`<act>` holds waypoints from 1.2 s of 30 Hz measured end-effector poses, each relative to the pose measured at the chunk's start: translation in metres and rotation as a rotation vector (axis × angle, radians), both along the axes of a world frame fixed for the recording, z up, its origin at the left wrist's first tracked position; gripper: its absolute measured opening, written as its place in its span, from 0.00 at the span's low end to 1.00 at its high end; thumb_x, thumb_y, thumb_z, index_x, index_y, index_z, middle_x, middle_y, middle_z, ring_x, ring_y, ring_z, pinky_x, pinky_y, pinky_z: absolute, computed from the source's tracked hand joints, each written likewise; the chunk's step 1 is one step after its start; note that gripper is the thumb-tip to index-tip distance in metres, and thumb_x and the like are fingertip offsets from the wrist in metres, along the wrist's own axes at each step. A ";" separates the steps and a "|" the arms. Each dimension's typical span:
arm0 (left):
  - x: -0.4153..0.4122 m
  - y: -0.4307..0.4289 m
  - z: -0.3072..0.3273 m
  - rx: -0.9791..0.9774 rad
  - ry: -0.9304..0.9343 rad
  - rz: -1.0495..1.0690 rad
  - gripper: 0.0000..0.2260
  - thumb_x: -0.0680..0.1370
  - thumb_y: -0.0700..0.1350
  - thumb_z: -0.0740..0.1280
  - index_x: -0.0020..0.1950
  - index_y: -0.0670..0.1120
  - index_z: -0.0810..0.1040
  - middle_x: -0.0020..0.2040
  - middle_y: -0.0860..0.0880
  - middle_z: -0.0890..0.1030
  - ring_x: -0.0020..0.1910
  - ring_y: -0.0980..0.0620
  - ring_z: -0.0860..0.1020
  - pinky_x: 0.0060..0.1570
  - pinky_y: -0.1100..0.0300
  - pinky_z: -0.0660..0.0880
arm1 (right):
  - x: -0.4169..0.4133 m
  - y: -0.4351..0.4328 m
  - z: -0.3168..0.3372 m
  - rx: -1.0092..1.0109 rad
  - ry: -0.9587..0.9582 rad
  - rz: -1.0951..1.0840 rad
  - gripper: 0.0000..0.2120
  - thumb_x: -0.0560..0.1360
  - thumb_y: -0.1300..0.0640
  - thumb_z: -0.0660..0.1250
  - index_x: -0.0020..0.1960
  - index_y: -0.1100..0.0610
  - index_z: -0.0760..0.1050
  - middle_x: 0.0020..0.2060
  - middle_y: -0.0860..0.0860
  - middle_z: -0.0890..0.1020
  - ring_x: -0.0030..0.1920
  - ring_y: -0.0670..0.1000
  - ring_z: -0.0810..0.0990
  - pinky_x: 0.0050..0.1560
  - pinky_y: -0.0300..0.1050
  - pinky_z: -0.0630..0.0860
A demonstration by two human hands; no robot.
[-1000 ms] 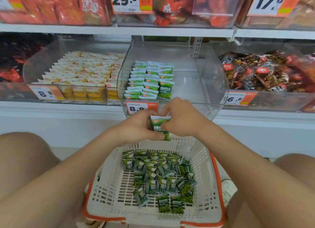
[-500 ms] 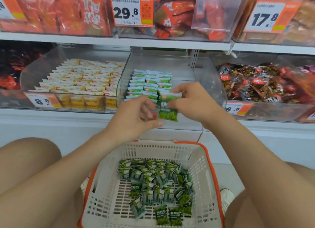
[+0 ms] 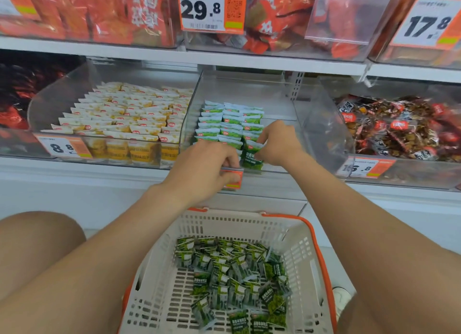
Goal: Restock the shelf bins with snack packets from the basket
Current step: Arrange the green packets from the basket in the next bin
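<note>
Left hand (image 3: 207,169): at front edge of clear plastic middle shelf bin (image 3: 287,101). Its fingers (image 3: 230,162) curled tight over small orange price tag (image 3: 235,180) on bin's front wall. Tips just beside held packet; cannot tell whether they grip it.

Green foil snack packet (image 3: 252,156): upright, at front end of rows of green-and-white packets (image 3: 224,124) along bin's left side.

Right hand (image 3: 277,144): fingers nearly closed, pinching packet's top right edge.

Below: white slatted plastic basket with orange rim (image 3: 309,253), loose green packets (image 3: 232,278) heaped inside.

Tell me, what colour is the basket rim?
The basket rim is orange; head view shows it.
</note>
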State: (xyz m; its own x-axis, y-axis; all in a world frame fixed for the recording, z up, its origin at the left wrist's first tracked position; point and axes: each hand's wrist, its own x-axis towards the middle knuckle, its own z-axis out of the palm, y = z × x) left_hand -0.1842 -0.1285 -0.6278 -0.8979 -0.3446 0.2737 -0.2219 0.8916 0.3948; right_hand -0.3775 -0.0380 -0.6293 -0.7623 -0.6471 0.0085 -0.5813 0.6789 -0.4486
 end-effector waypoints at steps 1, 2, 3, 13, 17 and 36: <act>0.000 -0.002 0.001 0.011 -0.013 -0.010 0.08 0.72 0.56 0.79 0.46 0.58 0.83 0.42 0.59 0.83 0.46 0.55 0.82 0.48 0.50 0.80 | -0.002 -0.003 -0.002 0.000 -0.002 -0.004 0.18 0.70 0.60 0.79 0.58 0.58 0.80 0.52 0.54 0.78 0.58 0.53 0.77 0.47 0.41 0.73; 0.000 -0.003 0.003 0.021 -0.025 -0.017 0.08 0.72 0.56 0.79 0.45 0.58 0.83 0.41 0.60 0.82 0.45 0.56 0.82 0.47 0.50 0.80 | -0.004 -0.005 -0.003 -0.005 -0.006 0.000 0.17 0.70 0.60 0.80 0.56 0.58 0.81 0.53 0.54 0.78 0.58 0.53 0.78 0.47 0.41 0.73; 0.000 -0.005 0.004 0.028 -0.033 -0.020 0.08 0.72 0.55 0.79 0.44 0.58 0.83 0.41 0.60 0.82 0.45 0.56 0.82 0.47 0.51 0.80 | -0.004 -0.007 -0.003 -0.019 -0.001 0.012 0.16 0.69 0.59 0.82 0.53 0.57 0.81 0.52 0.54 0.79 0.56 0.54 0.79 0.46 0.41 0.73; 0.004 -0.001 0.008 -0.085 -0.067 0.015 0.07 0.70 0.51 0.74 0.41 0.54 0.76 0.40 0.57 0.78 0.43 0.53 0.76 0.41 0.51 0.78 | 0.003 -0.005 -0.005 0.087 -0.020 0.066 0.15 0.71 0.52 0.74 0.43 0.66 0.81 0.37 0.61 0.84 0.41 0.58 0.83 0.44 0.52 0.84; 0.011 0.004 0.009 -0.180 -0.013 0.004 0.13 0.71 0.55 0.73 0.51 0.55 0.74 0.47 0.55 0.73 0.51 0.50 0.71 0.49 0.51 0.74 | 0.012 0.016 0.009 0.080 -0.103 0.149 0.15 0.78 0.59 0.66 0.57 0.70 0.80 0.53 0.68 0.83 0.56 0.66 0.81 0.56 0.61 0.80; 0.056 0.060 -0.193 0.202 -1.060 -0.139 0.20 0.83 0.44 0.63 0.31 0.47 0.63 0.29 0.46 0.64 0.28 0.51 0.61 0.35 0.52 0.71 | 0.149 0.098 -0.043 0.639 0.163 0.731 0.06 0.78 0.61 0.64 0.54 0.56 0.74 0.41 0.52 0.73 0.37 0.53 0.77 0.31 0.45 0.72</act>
